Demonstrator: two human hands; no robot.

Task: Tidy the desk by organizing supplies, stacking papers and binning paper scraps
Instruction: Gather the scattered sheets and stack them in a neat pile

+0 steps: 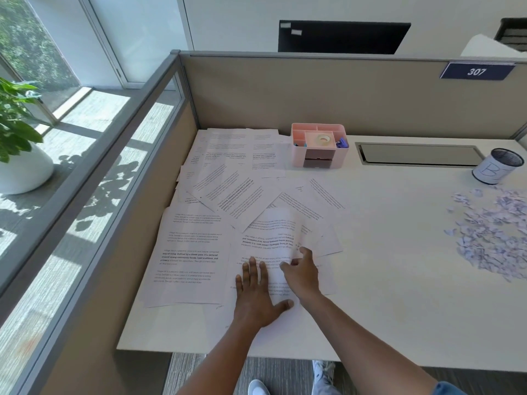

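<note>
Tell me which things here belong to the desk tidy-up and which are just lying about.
Belongs: printed sheets, paper scraps, pink organizer, mesh cup, left hand, right hand.
Lying about: potted plant, 307 sign, desk grommet.

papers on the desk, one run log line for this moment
left hand: flat on papers | right hand: lifting sheet | scraps: unbinned | mesh cup: upright

Beige cubicle partition [328,92] behind a white desk [399,295], sunlit window [34,47] and potted plant [17,138] at left.
</note>
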